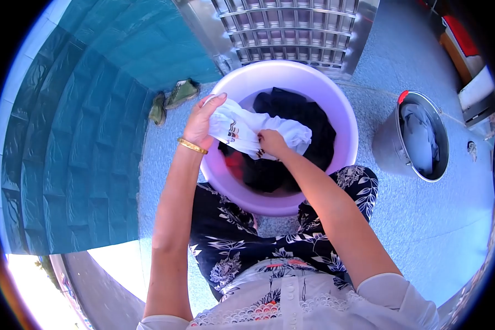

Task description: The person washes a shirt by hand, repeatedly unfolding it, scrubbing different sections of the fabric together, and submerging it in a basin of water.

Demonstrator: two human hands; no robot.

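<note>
Nearest cam: person's pale shirt (291, 300) w/ lacy trim, then dark trousers (228, 234) w/ white leaf print, knees apart at tub's near edge. Both forearms reach fwd over the tub; gold bangle (192, 145) on L wrist. R hand (271, 144) is over the tub's middle, fingers curled in w/ little gap, gripping the white cloth (246, 122) by its lower part. L hand (202, 114) is at the tub's L rim, thumb & fingers closed on the cloth's upper L end. Cloth is stretched b/w the two hands, small dark & orange print showing, its bunched R end above dark clothes (285, 102) in the purple tub (343, 110). A red patch (234, 164) shows nr tub's inner L edge. Grey bucket (384, 140) stands on the floor (423, 225) to the R, apart from tub, greyish cloth (419, 137) inside. Green shoes (180, 94) lie at floor's L edge, nr the teal tiled wall (88, 148). Farthest: silver metal gate (291, 30), just past tub's far rim.
</note>
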